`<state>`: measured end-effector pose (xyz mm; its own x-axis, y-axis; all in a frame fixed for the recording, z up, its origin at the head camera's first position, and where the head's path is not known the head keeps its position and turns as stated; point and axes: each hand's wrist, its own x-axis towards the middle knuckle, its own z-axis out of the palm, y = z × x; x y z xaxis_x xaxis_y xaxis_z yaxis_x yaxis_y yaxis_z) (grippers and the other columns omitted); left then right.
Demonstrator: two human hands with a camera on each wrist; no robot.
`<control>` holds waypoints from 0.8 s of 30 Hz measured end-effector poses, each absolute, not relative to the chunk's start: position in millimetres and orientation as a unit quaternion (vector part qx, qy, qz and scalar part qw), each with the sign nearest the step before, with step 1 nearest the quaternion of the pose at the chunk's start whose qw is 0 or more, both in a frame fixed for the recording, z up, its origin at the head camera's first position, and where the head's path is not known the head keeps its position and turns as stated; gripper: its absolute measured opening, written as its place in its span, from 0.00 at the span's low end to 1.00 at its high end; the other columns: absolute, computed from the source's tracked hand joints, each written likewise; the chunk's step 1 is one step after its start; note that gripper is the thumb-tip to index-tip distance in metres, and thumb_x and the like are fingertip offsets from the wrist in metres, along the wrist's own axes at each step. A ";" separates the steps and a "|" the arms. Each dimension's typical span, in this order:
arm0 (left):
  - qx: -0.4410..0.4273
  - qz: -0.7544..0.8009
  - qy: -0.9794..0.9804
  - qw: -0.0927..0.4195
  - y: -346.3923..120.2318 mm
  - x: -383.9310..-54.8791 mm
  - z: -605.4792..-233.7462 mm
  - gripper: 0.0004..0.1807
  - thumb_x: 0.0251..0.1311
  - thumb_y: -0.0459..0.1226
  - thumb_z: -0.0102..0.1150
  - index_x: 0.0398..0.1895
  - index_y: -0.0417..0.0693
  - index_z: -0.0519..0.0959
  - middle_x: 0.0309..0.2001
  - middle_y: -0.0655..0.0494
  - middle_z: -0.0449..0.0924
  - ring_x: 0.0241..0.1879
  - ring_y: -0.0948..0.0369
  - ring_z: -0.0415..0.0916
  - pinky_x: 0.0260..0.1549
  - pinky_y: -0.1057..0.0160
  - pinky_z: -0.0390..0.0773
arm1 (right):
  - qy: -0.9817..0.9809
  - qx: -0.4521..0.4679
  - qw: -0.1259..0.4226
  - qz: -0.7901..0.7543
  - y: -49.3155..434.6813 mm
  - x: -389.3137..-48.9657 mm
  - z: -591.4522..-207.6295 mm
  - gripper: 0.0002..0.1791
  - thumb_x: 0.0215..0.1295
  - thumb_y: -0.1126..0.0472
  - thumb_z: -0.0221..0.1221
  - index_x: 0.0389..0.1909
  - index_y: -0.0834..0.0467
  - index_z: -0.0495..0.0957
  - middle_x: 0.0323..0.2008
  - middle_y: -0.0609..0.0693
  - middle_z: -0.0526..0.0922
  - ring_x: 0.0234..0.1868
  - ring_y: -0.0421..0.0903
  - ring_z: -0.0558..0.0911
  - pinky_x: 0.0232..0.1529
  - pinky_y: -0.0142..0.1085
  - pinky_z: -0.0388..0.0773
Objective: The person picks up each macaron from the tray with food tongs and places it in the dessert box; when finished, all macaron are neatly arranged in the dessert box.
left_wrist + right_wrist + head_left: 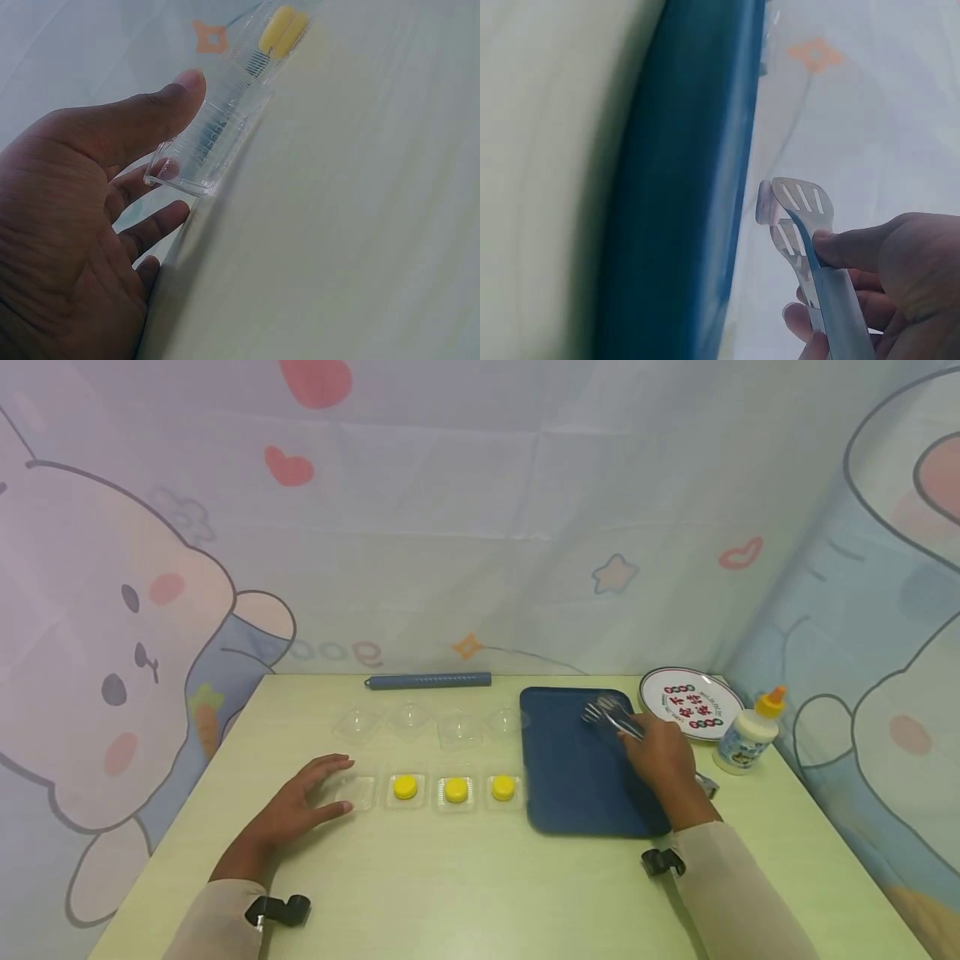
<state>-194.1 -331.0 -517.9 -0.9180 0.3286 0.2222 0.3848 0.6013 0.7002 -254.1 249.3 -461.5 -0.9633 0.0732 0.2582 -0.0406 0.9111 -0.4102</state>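
My right hand (663,760) grips metal tongs (611,718) with slotted heads over the dark blue tray (555,777). Right by the tong heads is a small pale, rounded piece (765,202); I cannot tell whether they grip it. My left hand (300,806) lies around the left end of an uncovered clear plastic box base (358,793), thumb in front and fingers behind, loosely spread. To its right, three similar clear bases each carry a yellow round piece: one (405,787), another (456,790) and the last (503,787) beside the tray.
Several clear domed lids, such as this one (460,731), line up behind the bases. A dark grey stick (427,681) lies at the back edge. Right of the tray are a printed white plate (652,693) and a white bottle with an orange cap (746,739).
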 end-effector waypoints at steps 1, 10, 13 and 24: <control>-0.200 -0.399 -0.894 0.036 -330.9 -194.0 -517.7 0.36 0.65 0.42 0.78 0.75 0.50 0.76 0.79 0.46 0.71 0.80 0.38 0.62 0.69 0.84 0.50 | -0.967 -0.005 0.139 0.212 247.2 -252.4 -460.3 0.24 0.76 0.57 0.66 0.66 0.65 0.82 0.58 0.69 0.88 0.56 0.72 0.88 0.51 0.66 0.83; -0.188 -0.392 -0.900 0.022 -330.7 -192.5 -515.4 0.36 0.66 0.43 0.77 0.77 0.51 0.75 0.80 0.46 0.69 0.82 0.38 0.61 0.80 0.55 0.60 | -0.965 0.025 0.156 0.209 231.0 -239.0 -453.7 0.25 0.75 0.56 0.68 0.66 0.63 0.83 0.57 0.71 0.88 0.56 0.72 0.87 0.49 0.66 0.83; -0.187 -0.388 -0.902 0.025 -330.1 -191.6 -514.7 0.36 0.66 0.43 0.77 0.76 0.52 0.75 0.80 0.47 0.70 0.82 0.39 0.62 0.78 0.60 0.60 | -0.963 0.035 0.169 0.206 224.5 -231.6 -451.7 0.24 0.74 0.56 0.68 0.66 0.62 0.83 0.55 0.71 0.89 0.54 0.72 0.88 0.47 0.65 0.84; -0.194 -0.387 -0.901 0.032 -329.7 -191.3 -514.9 0.36 0.66 0.43 0.77 0.76 0.50 0.75 0.79 0.46 0.71 0.81 0.38 0.62 0.71 0.80 0.52 | -0.968 0.055 0.156 0.190 216.8 -215.0 -457.0 0.24 0.74 0.57 0.69 0.65 0.63 0.84 0.54 0.69 0.90 0.51 0.70 0.90 0.41 0.63 0.86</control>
<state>-191.3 -329.7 -514.9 -0.9224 0.3255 0.2077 0.3748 0.6251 0.6847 -215.0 216.8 -457.0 -0.9454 -0.0462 0.3228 -0.1649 0.9217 -0.3510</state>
